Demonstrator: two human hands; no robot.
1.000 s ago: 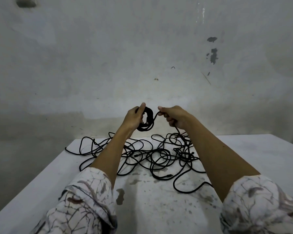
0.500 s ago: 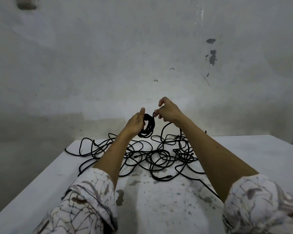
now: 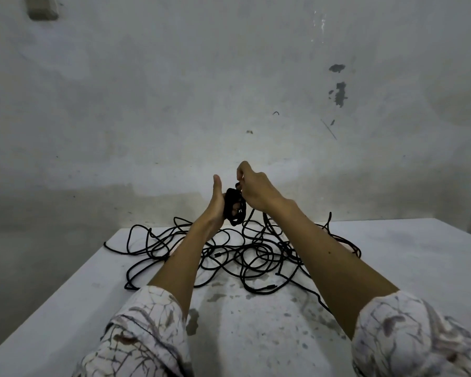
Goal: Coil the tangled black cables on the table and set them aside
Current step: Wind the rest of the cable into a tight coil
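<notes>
Cables (image 3: 239, 257) lie in a loose black tangle across the far middle of the white desk (image 3: 405, 268), with strands trailing toward its left edge and toward the near right.

Head view: both forearms reach out over the tangle, hands raised above it against the grey wall. The left hand (image 3: 216, 202) holds a small finished coil (image 3: 235, 206) upright, thumb straight up and fingers tucked through the loops. The right hand (image 3: 253, 190) sits just right of the coil, touching its top; thumb and forefinger pinch a strand there in a narrow grip. From that pinch the free cable drops down and slightly right into the pile below, so its long axis runs almost straight down from the hands. The right hand is the nearer one to that slack, and the next wrap likely depends on it drawing the strand up and over the coil. Most of the cable is not yet coiled.
</notes>
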